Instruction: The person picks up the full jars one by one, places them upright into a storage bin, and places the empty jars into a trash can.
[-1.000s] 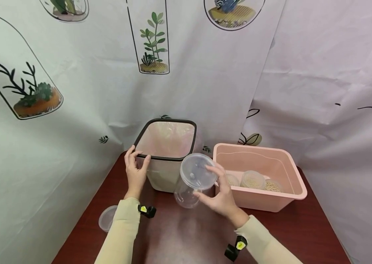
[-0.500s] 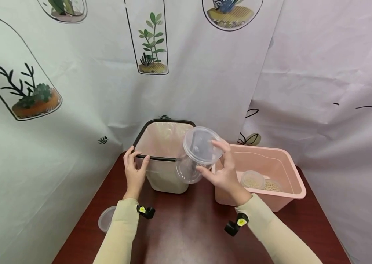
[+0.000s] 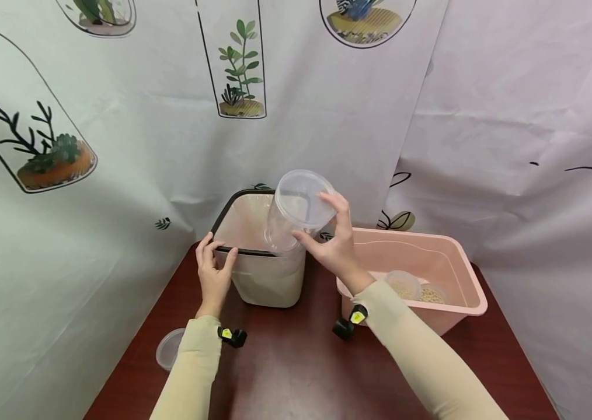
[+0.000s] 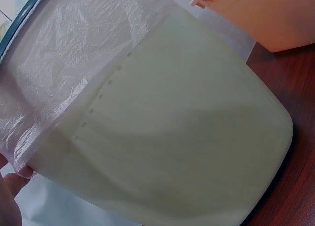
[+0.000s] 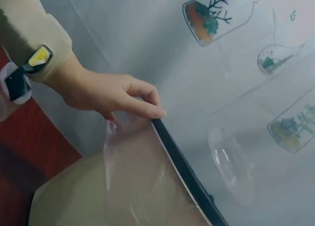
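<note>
With thumb and fingers my left hand pinches the near left corner of the dark rim of a trash bin. A thin plastic liner is folded down over the bin's outside in the left wrist view. My right hand holds a clear plastic jar at the bin's right side, thumb and fingers around its frosted round end. That end faces up; the clear end tilts down to the left over the opening. In the right wrist view the jar appears see-through, and the right hand is hidden.
A pink tub stands right of the bin on the dark red table. Inside are round clear containers with pale beans. A translucent lid lies by my left forearm. A printed curtain hangs behind.
My right hand has lifted the jar from the front right of the bin, up and back over its right edge. My left hand has stayed on the rim.
</note>
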The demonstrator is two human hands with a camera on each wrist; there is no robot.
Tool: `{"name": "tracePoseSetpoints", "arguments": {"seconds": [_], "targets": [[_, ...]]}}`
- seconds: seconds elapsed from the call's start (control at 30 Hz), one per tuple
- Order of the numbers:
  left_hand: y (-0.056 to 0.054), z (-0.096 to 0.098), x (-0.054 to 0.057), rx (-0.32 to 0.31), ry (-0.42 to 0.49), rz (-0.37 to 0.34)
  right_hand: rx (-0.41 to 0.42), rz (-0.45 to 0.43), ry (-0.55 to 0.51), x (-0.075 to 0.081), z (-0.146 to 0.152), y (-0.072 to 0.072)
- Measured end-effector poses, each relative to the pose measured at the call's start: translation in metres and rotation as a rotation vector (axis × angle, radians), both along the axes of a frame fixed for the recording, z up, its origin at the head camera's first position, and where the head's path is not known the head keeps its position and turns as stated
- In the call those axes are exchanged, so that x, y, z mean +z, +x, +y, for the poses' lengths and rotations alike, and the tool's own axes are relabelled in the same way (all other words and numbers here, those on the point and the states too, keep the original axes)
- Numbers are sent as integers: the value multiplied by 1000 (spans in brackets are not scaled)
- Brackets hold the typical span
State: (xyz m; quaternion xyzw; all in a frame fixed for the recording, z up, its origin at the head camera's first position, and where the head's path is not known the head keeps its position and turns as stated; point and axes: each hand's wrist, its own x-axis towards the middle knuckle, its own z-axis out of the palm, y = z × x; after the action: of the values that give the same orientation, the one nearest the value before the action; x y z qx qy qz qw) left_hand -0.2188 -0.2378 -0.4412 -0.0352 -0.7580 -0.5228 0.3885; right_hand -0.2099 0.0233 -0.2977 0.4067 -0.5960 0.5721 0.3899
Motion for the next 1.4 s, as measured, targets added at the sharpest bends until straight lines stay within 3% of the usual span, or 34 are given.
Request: {"name": "tracePoseSetpoints", "arguments": {"seconds": [0.17,0.33,0.4,0.87,1.07,1.2,1.33,1.4], "targets": [[5,7,11,-13,9,17,-87,-44,-13,-1,-10,-17],[18,20,27,-32,9,3,-146,-100,-4,-25,-19,-50],[20,21,27,-23,11,-5,-159,-113,41,-38,-24,-62],[26,22,23,-15,10,11,-163,-208,392,-85,-36,-80],[27,19,25,2,5,17,-187,-351,598,-76,-40,-84],[25,20,26,-1,-3,32,-246,-446,816,-63,-42,-87],[23,21,27,2,-7,42,-273,-479,994,-55,-45,-91],[22,21,28,2,-8,42,-281,-476,1032,-55,-45,-93]]}}
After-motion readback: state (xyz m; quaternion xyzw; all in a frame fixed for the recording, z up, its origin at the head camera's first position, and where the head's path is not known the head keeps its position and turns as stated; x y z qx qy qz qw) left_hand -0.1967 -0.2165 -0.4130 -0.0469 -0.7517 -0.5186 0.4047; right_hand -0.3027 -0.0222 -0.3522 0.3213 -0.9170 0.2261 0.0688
